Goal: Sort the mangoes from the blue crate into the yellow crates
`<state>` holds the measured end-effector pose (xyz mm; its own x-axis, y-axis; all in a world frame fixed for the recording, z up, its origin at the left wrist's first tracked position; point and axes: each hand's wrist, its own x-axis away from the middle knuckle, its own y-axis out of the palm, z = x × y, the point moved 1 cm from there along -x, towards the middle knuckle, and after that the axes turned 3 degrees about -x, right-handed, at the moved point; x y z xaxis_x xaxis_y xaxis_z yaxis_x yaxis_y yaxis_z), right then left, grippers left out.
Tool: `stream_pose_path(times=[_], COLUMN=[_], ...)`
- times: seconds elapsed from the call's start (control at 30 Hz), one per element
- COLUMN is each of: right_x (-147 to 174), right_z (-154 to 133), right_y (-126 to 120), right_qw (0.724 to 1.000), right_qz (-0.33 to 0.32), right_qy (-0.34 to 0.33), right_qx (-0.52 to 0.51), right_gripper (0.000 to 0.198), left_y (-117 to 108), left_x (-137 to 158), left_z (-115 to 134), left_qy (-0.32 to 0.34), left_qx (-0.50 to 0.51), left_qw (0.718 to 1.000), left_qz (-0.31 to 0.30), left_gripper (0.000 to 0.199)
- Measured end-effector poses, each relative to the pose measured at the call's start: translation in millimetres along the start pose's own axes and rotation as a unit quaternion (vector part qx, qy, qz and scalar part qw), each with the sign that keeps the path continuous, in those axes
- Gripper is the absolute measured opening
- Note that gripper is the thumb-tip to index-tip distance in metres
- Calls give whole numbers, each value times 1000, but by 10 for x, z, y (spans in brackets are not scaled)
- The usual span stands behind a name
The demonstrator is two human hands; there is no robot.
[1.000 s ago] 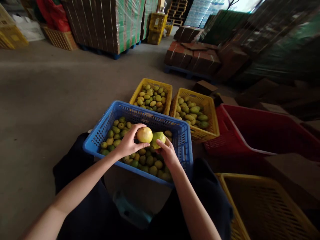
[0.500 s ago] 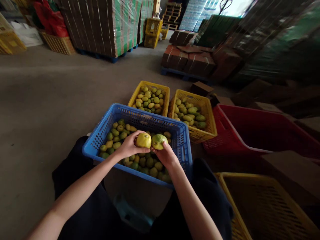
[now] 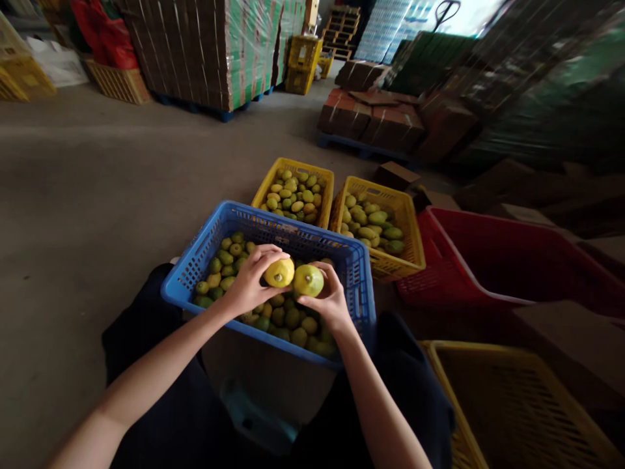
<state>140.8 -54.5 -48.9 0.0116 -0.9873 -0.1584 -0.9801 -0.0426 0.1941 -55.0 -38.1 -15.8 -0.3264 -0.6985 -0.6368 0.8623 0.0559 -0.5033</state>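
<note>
My left hand (image 3: pixel 252 281) is closed around a yellow lemon (image 3: pixel 278 273), thumb below and fingers over the top. Beside it my right hand (image 3: pixel 332 298) grips a greener lemon (image 3: pixel 308 281), its thumb underneath and its fingers round the far side. Both fruits have an end turned up towards me and sit very close together. They are held above a blue plastic crate (image 3: pixel 195 260), which stands between my knees. Many yellow and green lemons (image 3: pixel 293 318) lie in that crate, partly hidden by my hands.
Beyond the blue crate stand two yellow crates of fruit, one on the left (image 3: pixel 263 189) and one on the right (image 3: pixel 415 247). A red bin (image 3: pixel 439 260) is to the right. Another yellow crate (image 3: pixel 469 417) sits at lower right. Wrapped pallet stacks (image 3: pixel 195 52) and cartons (image 3: pixel 371 120) stand farther back.
Both lemons have been turned in my fingers, so different sides face me. My right fingers have shifted from beneath the greener lemon to around its far side.
</note>
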Motion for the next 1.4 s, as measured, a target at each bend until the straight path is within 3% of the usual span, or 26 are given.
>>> stream_pose_path(times=[0.07,0.17,0.23,0.33,0.5,0.57,0.67,0.73,0.9,1.03,1.13,1.23,1.4], right_x=[26,50,52,42,32,39,59,70,61,7,-21,-23,-20], right_z=[-17,-49,-82,-143,-124,-42,102,170,188,127,100,98,135], right_y=[16,42,47,35,-5,-30,-50,-33,74,152,171,178,202], right_qw=[995,988,986,986,998,993,982,977,962,950,927,906,891], right_qz=[23,58,75,95,67,84,122,124,136,81,84,104,122], right_qy=[-48,-94,-108,-100,17,66,113,139,184,208,236,248,288], right_qx=[79,107,105,97,-1,-41,-89,-104,-150,-217,-280,-326,-330], right_gripper=[71,70,68,66,60,53,55,57,53,43,31,24,24], left_y=[-32,-46,-42,-41,-17,11,52,66,91,125,155,183,197], left_x=[10,15,8,-14,-46,-46,-44,-47,-58,-51,-36,-25,-29], left_z=[8,42,77,121,60,2,-53,-61,-33,-45,-103,-153,-127], left_qy=[13,-7,-72,-187,-319,-397,-508,-544,-561,-586,-605,-613,-625], left_qx=[-17,20,87,203,359,439,538,567,606,609,611,625,628], left_qw=[1000,1000,993,961,877,806,672,619,563,526,491,459,441], left_qz=[-3,-23,-24,8,5,8,10,8,27,93,142,152,145], left_gripper=[47,46,49,57,63,56,38,33,30,24,23,30,31])
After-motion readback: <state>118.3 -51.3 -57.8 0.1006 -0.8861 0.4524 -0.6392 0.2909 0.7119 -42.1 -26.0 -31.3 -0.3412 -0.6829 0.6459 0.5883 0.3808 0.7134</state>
